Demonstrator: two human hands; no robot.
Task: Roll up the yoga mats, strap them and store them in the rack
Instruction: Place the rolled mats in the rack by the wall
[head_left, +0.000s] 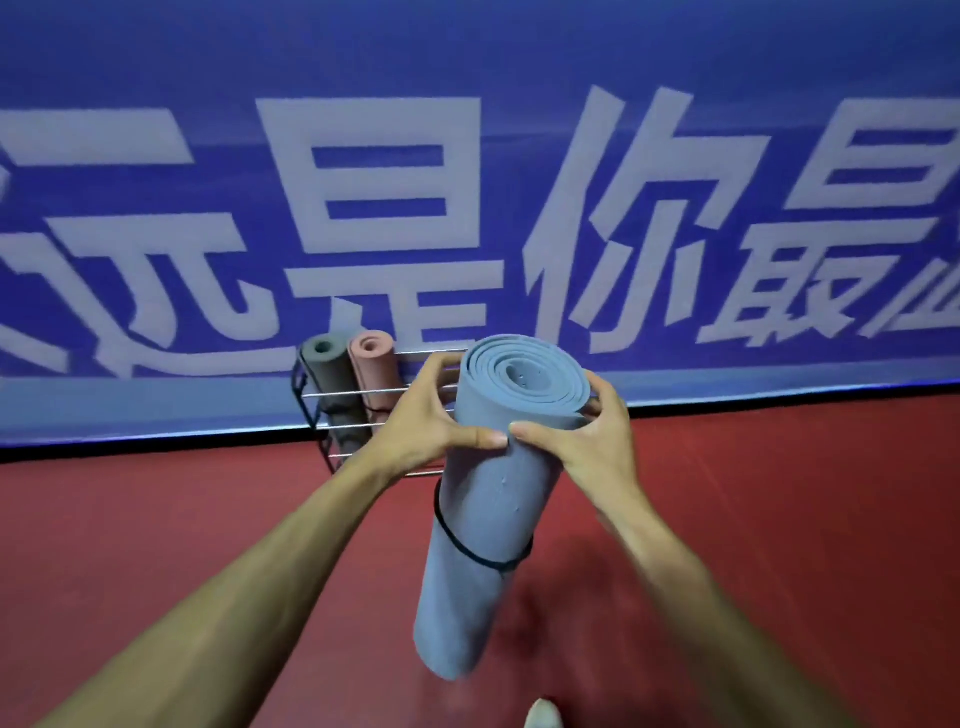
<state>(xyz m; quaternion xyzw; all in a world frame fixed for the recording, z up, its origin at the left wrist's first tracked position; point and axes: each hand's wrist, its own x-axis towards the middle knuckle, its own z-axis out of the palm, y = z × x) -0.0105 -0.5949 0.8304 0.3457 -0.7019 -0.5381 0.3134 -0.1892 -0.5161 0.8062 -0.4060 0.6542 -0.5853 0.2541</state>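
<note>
Two mats in rack: a grey mat (332, 376) and a pink mat (375, 371) stand upright in the wire rack (402, 388).
Hands: left hand (421, 421) and right hand (589, 441) both grip the rolled blue mat (483, 514) near its top, tilted, in front of the rack.
Strap: a black strap (467, 552) circles the blue mat.
Around: red floor (779, 519), blue banner (208, 78) behind.

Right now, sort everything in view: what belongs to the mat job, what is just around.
Job: blue mat gripped by left hand and right hand, black strap around it, wire rack, grey mat and pink mat standing in it.
Around: blue banner, red floor, shoe tip.
</note>
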